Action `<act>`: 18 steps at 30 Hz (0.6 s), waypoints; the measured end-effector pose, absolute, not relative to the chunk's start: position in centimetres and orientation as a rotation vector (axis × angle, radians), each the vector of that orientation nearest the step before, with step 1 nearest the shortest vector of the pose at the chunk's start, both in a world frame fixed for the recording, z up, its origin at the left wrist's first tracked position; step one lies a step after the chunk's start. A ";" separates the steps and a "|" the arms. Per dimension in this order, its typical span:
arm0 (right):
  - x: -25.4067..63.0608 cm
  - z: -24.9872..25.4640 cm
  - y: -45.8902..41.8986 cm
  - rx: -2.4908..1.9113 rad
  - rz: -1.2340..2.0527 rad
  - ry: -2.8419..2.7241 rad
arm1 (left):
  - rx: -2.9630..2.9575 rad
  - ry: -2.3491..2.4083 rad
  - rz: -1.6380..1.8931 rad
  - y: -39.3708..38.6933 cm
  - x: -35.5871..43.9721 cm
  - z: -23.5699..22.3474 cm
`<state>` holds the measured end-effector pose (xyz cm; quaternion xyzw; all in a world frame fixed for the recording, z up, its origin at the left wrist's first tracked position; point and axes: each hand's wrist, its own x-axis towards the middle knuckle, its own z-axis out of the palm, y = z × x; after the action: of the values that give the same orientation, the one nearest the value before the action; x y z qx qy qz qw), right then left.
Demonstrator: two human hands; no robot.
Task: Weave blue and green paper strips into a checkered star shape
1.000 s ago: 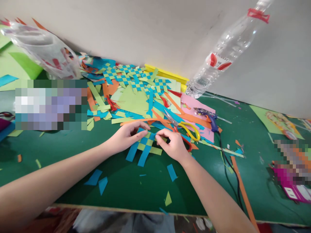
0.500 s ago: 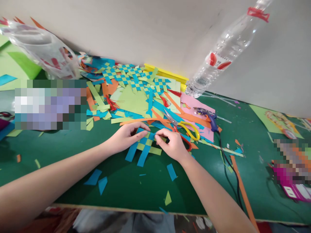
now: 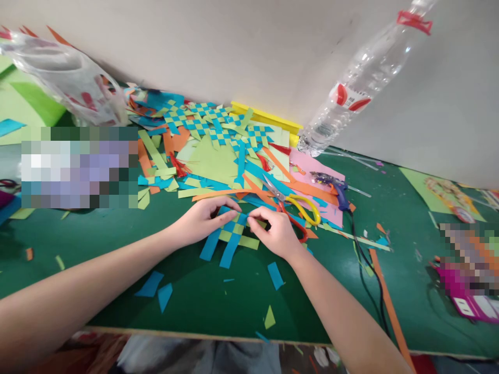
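A small woven mat of blue and light-green paper strips (image 3: 230, 236) lies on the green table (image 3: 218, 296) in front of me. My left hand (image 3: 202, 221) rests on its left side, fingers curled and pinching a strip at the top edge. My right hand (image 3: 275, 231) is on its right side, thumb and forefinger pinched on a green strip. The fingertips of both hands nearly meet over the mat's top corner. Loose blue strip ends stick out toward me.
A heap of woven pieces and cut paper (image 3: 210, 140) lies behind the hands. Yellow-handled scissors (image 3: 298, 208) and a blue glue gun (image 3: 337, 189) with a black cord sit to the right. An empty plastic bottle (image 3: 358, 83) leans on the wall. Paper scraps dot the table.
The hands have barely moved; the fingers shift slightly on the strips at the mat's top corner.
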<state>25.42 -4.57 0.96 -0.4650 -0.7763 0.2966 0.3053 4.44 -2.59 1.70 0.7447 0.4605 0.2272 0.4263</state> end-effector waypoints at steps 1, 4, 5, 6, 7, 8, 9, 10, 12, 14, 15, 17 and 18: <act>25.4 0.9 -4.6 -1.230 0.783 -2.055 | 1.863 1.153 0.563 -2.6 4.4 1.7; 25.5 0.9 -4.6 -1.232 0.786 -2.059 | 1.870 1.153 0.556 -2.5 4.4 1.7; 25.5 0.8 -4.6 -1.233 0.788 -2.063 | 1.872 1.153 0.552 -2.5 4.3 1.7; 25.5 0.8 -4.6 -1.232 0.789 -2.066 | 1.874 1.155 0.546 -2.5 4.3 1.6; 25.5 0.8 -4.6 -1.231 0.788 -2.069 | 1.875 1.157 0.540 -2.5 4.3 1.6; 25.5 0.9 -4.6 -1.231 0.785 -2.070 | 1.875 1.160 0.534 -2.5 4.2 1.6; 25.5 0.9 -4.6 -1.230 0.780 -2.071 | 1.876 1.165 0.528 -2.5 4.2 1.6; 25.5 0.9 -4.6 -1.230 0.777 -2.070 | 1.876 1.168 0.525 -2.5 4.2 1.6; 25.4 0.9 -4.6 -1.229 0.771 -2.072 | 1.877 1.171 0.523 -2.5 4.2 1.6; 25.4 0.8 -4.6 -1.226 0.770 -2.079 | 1.878 1.168 0.527 -2.5 4.2 1.6; 25.5 0.7 -4.6 -1.224 0.769 -2.082 | 1.878 1.164 0.529 -2.5 4.2 1.6; 25.5 0.6 -4.6 -1.222 0.765 -2.087 | 1.882 1.158 0.530 -2.5 4.3 1.6; 25.5 0.6 -4.6 -1.223 0.764 -2.089 | 1.884 1.157 0.530 -2.5 4.3 1.6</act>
<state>25.50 -4.63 0.55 -0.4600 -0.7858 0.2874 0.2972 4.28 -2.50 1.60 0.7519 0.4615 0.2116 0.4205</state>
